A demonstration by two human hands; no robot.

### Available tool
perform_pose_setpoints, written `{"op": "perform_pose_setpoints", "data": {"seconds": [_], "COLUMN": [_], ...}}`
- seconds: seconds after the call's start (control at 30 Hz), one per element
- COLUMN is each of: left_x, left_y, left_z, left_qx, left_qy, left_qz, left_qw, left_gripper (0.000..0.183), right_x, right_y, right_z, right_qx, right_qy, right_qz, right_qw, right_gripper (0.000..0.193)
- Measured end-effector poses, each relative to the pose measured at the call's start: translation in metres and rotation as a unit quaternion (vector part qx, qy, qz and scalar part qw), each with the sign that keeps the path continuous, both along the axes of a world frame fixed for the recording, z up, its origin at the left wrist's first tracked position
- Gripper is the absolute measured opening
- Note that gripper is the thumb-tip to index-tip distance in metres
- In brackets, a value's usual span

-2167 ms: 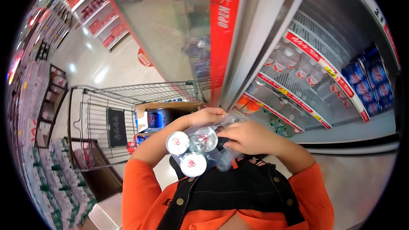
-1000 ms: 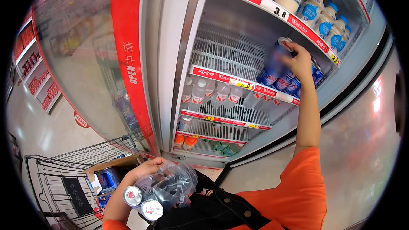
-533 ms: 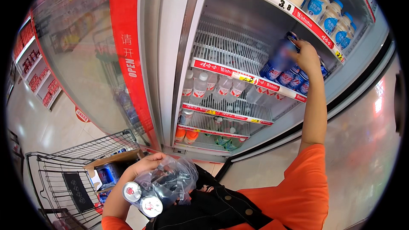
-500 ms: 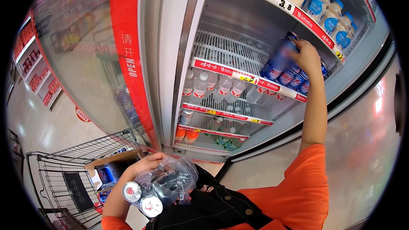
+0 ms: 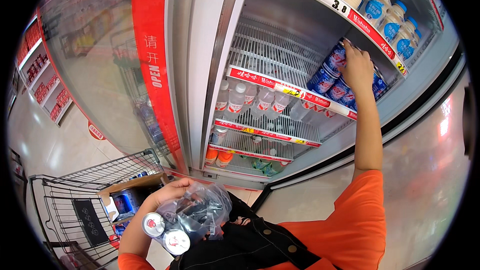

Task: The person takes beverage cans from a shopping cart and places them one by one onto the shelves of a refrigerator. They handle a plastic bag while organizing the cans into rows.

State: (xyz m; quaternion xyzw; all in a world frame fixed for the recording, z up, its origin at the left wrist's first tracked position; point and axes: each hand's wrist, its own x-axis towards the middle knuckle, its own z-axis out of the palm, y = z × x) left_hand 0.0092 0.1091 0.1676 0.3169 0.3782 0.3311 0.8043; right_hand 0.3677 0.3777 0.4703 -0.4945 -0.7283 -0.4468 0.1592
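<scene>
A blue cylindrical metal can (image 5: 334,61) sits atop matching blue metal cans (image 5: 338,91) at the right of the white wire fridge shelf (image 5: 270,45). The right hand (image 5: 357,67) touches its top; I cannot tell whether that grip is clamped. Nearer, to the left, the left hand (image 5: 171,194) has its grip clamped on crumpled clear plastic wrap (image 5: 202,212), two silver-topped round cans (image 5: 176,242) against it. Farther left stands a dark metal wire shopping cart (image 5: 91,222) holding an open brown cardboard box (image 5: 134,185).
</scene>
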Motion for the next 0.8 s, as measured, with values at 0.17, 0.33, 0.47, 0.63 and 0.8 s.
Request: {"op": "perform_pose_setpoints", "data": {"seconds": [0.17, 0.33, 0.47, 0.63, 0.8], "left_x": [-0.004, -0.001, 0.000, 0.001, 0.001], "left_y": [-0.002, 0.002, 0.002, 0.003, 0.003], "left_z": [-0.006, -0.006, -0.006, -0.006, -0.007], "left_qx": [-0.006, -0.007, -0.013, -0.015, -0.038], "left_qy": [0.002, 0.013, 0.018, 0.016, 0.005], "left_qz": [0.004, -0.009, -0.007, -0.010, 0.002], "left_qw": [1.000, 1.000, 1.000, 1.000, 0.999], "left_gripper": [0.024, 0.022, 0.023, 0.024, 0.028], "right_x": [-0.018, 0.000, -0.008, -0.014, -0.018], "right_y": [-0.007, 0.030, 0.056, 0.107, 0.136], "right_z": [-0.036, -0.052, -0.056, -0.066, -0.066], "right_qx": [0.014, -0.062, -0.065, -0.094, -0.108], "right_qy": [-0.193, -0.289, -0.297, -0.300, -0.283], "right_qz": [0.155, 0.135, 0.123, 0.022, -0.023], "right_qw": [0.969, 0.946, 0.945, 0.949, 0.953], "right_gripper": [0.031, 0.018, 0.017, 0.017, 0.019]}}
